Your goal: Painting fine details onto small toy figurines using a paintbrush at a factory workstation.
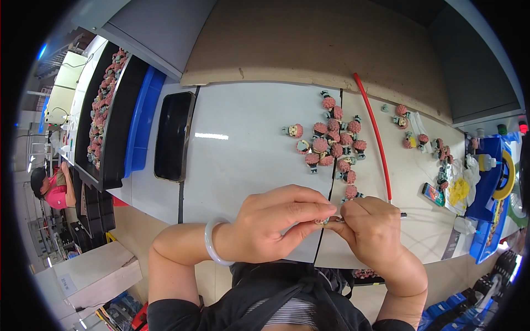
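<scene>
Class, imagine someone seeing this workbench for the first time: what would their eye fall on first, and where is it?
Probably the bright red rod, slanting across the pale table to the right of a cluster of pink-headed figurines. Next, the left hand and right hand meet near the front edge, with a small piece mostly hidden between them. Farther left lies a dark phone.

L hand [265,226] pinches small pc [324,222] w/ fingertips; R hand [376,229], just beside it, grips slim tool [403,215]. On counter [248,110] ahead: clustered pink-headed figurines [320,145], red strip [376,132] to their R, blk phone [174,136] to L.
</scene>
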Demonstrator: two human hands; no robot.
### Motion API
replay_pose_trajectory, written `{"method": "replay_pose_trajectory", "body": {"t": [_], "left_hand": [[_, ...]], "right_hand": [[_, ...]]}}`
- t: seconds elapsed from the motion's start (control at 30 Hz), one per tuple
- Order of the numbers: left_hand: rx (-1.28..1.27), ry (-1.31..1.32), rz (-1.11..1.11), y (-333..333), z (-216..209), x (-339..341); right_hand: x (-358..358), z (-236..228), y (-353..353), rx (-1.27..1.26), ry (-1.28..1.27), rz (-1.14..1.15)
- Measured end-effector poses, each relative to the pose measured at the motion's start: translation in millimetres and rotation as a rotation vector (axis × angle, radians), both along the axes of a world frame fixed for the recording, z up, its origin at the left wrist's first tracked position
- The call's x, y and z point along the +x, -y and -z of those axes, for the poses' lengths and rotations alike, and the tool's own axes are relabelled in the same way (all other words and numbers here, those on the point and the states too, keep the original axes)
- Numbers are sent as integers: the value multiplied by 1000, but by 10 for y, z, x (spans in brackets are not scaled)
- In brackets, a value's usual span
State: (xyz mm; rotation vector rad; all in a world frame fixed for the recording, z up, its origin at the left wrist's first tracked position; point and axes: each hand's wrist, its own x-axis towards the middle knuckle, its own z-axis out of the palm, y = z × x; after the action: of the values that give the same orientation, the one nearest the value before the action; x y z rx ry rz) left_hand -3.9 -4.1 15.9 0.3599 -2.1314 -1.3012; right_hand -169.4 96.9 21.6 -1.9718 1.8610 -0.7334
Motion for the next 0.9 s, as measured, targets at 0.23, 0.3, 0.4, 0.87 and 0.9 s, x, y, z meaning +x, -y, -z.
{"method": "replay_pose_trajectory", "body": {"t": [0.23, 0.3, 0.4, 0.87, 0.9], "left_hand": [[95, 36, 30, 49, 20, -14], [320, 30, 37, 46, 81, -24], [591, 2, 68, 44, 187, -29], [766, 104, 128, 12, 109, -1], [785, 93, 135, 10, 102, 1]], "right_hand": [[-181, 16, 54, 84, 69, 181], [-342, -63, 101, 156, -63, 491], [-549, 107, 45, 234, -215, 526], [-129, -15, -39, -500, 396, -33], [-149, -12, -35, -455, 381, 7]]}}
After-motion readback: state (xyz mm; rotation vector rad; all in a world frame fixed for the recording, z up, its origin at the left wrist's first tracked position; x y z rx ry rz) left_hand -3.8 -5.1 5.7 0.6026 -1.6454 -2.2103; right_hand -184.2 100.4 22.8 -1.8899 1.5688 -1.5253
